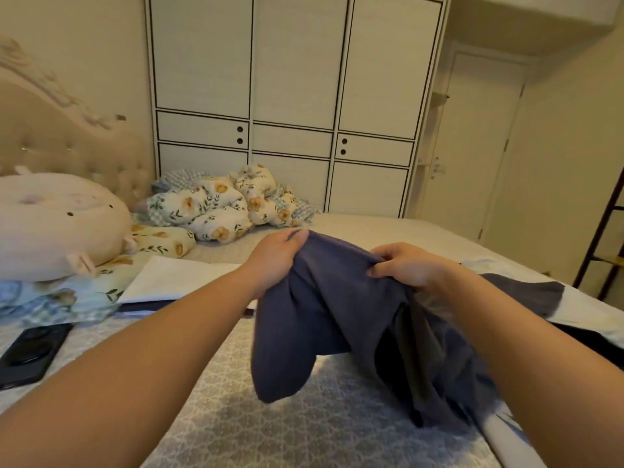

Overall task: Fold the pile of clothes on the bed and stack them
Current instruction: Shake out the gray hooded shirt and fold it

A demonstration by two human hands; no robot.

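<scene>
Left hand [275,256] and right hand [407,265] apart, each gripping blue garment [324,319] stretched between, above bed [216,417]

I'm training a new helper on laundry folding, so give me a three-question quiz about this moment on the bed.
1. True or false: both hands grip the dark blue garment.
2. What lies at the bed's near left edge? A) black phone B) book C) mug
3. Fill in: the bunched floral quilt lies in front of the white ____.

Key:
1. True: the left hand and right hand each hold its upper edge, lifted above the bed.
2. A, the black phone.
3. Wardrobe.
</scene>
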